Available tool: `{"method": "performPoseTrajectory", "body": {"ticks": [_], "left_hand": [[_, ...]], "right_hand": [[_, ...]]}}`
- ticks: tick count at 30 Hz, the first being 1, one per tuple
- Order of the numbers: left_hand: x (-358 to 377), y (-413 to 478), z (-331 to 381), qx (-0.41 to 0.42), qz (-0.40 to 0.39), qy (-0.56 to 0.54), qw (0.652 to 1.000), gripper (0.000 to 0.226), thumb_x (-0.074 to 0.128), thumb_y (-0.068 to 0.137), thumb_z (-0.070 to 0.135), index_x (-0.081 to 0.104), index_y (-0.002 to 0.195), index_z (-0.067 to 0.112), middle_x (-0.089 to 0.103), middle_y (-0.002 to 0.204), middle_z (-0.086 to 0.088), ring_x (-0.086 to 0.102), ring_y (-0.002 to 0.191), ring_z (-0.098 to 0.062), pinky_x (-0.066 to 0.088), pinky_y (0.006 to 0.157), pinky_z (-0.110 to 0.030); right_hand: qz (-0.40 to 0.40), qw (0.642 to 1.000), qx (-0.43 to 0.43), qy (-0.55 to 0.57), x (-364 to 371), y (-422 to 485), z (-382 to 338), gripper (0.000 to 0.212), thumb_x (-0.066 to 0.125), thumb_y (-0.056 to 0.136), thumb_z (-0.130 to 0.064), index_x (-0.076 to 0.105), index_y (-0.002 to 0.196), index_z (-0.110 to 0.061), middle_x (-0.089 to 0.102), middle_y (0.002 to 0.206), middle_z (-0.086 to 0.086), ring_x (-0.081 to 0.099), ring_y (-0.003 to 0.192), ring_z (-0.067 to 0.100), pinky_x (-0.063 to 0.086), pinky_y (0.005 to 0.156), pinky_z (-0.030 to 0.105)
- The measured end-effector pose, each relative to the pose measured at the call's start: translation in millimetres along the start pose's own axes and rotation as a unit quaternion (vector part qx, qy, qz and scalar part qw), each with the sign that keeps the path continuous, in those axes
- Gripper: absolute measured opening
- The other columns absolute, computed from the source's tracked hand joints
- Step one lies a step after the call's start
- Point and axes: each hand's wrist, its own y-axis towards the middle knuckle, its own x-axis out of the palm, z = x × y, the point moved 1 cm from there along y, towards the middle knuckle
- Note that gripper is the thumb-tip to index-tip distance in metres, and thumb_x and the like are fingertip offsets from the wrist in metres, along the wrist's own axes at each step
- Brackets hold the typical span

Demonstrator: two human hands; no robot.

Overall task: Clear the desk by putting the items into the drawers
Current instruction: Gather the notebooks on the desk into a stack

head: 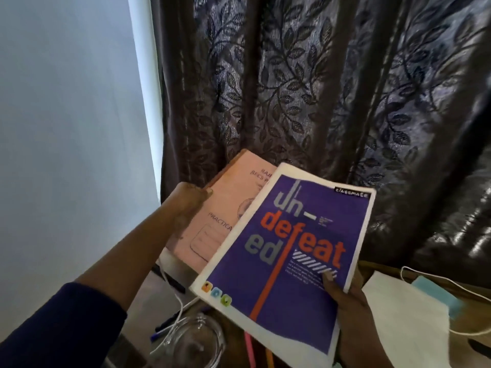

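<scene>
My right hand (348, 309) holds a purple notebook (287, 261) with orange and grey lettering, thumb pressed on its cover, lifted above the desk. My left hand (186, 200) grips the left edge of a pink practical book (225, 208), which lies partly under the purple notebook. Both books are tilted and raised in front of the curtain. No drawer is in view.
On the desk below lie a clear glass jar (194, 343), pens (164, 328), a white cable (178, 309), pink and orange pencils (249, 349), white paper (406, 322) and a blue face mask (438, 293). A dark leaf-patterned curtain (318, 88) hangs behind.
</scene>
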Motion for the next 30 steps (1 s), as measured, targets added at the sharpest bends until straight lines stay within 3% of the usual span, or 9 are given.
{"method": "performPoseTrajectory", "body": {"ticks": [2, 5, 9, 13, 17, 23, 25, 27, 30], "left_hand": [[10, -22, -1, -0.029, -0.004, -0.037, 0.999, 0.017, 0.057, 0.092, 0.019, 0.061, 0.084, 0.005, 0.068, 0.084, -0.016, 0.066, 0.074, -0.029, 0.055, 0.068, -0.037], [31, -49, -8, -0.048, -0.004, -0.087, 0.995, 0.017, 0.055, 0.092, 0.019, 0.057, 0.082, 0.006, 0.061, 0.087, -0.021, 0.059, 0.071, -0.030, 0.050, 0.060, -0.031], [64, -84, -23, -0.062, -0.021, -0.143, 0.988, 0.017, 0.055, 0.093, 0.021, 0.056, 0.091, 0.004, 0.069, 0.059, -0.006, 0.065, 0.047, -0.017, 0.052, 0.043, -0.026], [100, -114, -30, -0.028, -0.018, -0.167, 0.985, 0.022, 0.051, 0.094, 0.028, 0.059, 0.090, 0.008, 0.070, 0.067, -0.006, 0.066, 0.053, -0.016, 0.052, 0.054, -0.030], [149, -151, -26, 0.022, -0.048, -0.168, 0.984, 0.030, 0.065, 0.082, 0.029, 0.054, 0.100, 0.008, 0.071, 0.088, -0.010, 0.070, 0.069, -0.021, 0.056, 0.062, -0.036], [235, -200, -24, 0.104, -0.043, -0.094, 0.989, 0.058, 0.074, 0.059, 0.031, 0.047, 0.107, 0.011, 0.066, 0.103, -0.005, 0.067, 0.089, -0.021, 0.057, 0.066, -0.034], [266, -214, -28, 0.119, -0.056, -0.094, 0.987, 0.055, 0.074, 0.065, 0.024, 0.046, 0.109, 0.010, 0.065, 0.102, -0.005, 0.066, 0.090, -0.021, 0.058, 0.072, -0.038], [292, -225, -31, 0.141, -0.063, -0.091, 0.984, 0.046, 0.072, 0.073, 0.013, 0.044, 0.110, 0.011, 0.064, 0.100, 0.002, 0.065, 0.088, -0.013, 0.058, 0.070, -0.031], [331, -243, -38, 0.141, -0.093, -0.079, 0.982, 0.048, 0.069, 0.077, 0.011, 0.041, 0.115, 0.019, 0.061, 0.105, 0.007, 0.062, 0.092, -0.007, 0.055, 0.073, -0.030]], "right_hand": [[-0.023, 1.000, -0.005, 0.013, -3, 2, -8, 0.024, 0.056, 0.089, -0.018, 0.053, 0.112, -0.021, 0.064, 0.105, 0.010, 0.062, 0.085, 0.029, 0.050, 0.076, 0.040], [-0.007, 0.999, -0.035, 0.012, -9, -2, -18, 0.030, 0.058, 0.088, -0.022, 0.056, 0.119, -0.022, 0.065, 0.113, 0.008, 0.064, 0.095, 0.032, 0.052, 0.083, 0.053], [-0.027, 0.999, -0.036, 0.030, -35, -12, -22, 0.033, 0.059, 0.083, -0.027, 0.056, 0.117, -0.030, 0.067, 0.111, 0.004, 0.065, 0.097, 0.030, 0.051, 0.084, 0.057], [-0.060, 0.995, -0.067, 0.050, -69, -22, -32, 0.043, 0.059, 0.082, -0.025, 0.051, 0.125, -0.028, 0.068, 0.110, 0.001, 0.069, 0.092, 0.025, 0.057, 0.072, 0.048], [-0.078, 0.987, -0.142, -0.010, -118, -18, -56, 0.065, 0.061, 0.081, -0.021, 0.032, 0.139, -0.030, 0.061, 0.120, 0.002, 0.064, 0.102, 0.024, 0.058, 0.076, 0.041], [-0.123, 0.978, -0.165, -0.038, -217, -10, -93, 0.038, 0.064, 0.082, -0.015, 0.051, 0.117, -0.007, 0.065, 0.108, 0.015, 0.065, 0.093, 0.029, 0.057, 0.076, 0.043], [-0.119, 0.976, -0.178, -0.039, -251, -9, -103, 0.049, 0.073, 0.075, -0.026, 0.050, 0.116, -0.011, 0.066, 0.106, 0.010, 0.066, 0.091, 0.023, 0.057, 0.076, 0.040], [-0.122, 0.976, -0.177, -0.046, -280, -6, -110, 0.071, 0.081, 0.060, -0.042, 0.048, 0.118, -0.016, 0.066, 0.107, 0.007, 0.065, 0.095, 0.022, 0.057, 0.077, 0.038], [-0.113, 0.976, -0.176, -0.053, -322, -6, -116, 0.078, 0.083, 0.053, -0.049, 0.048, 0.116, -0.020, 0.067, 0.104, -0.002, 0.065, 0.097, 0.018, 0.057, 0.075, 0.031]]}}
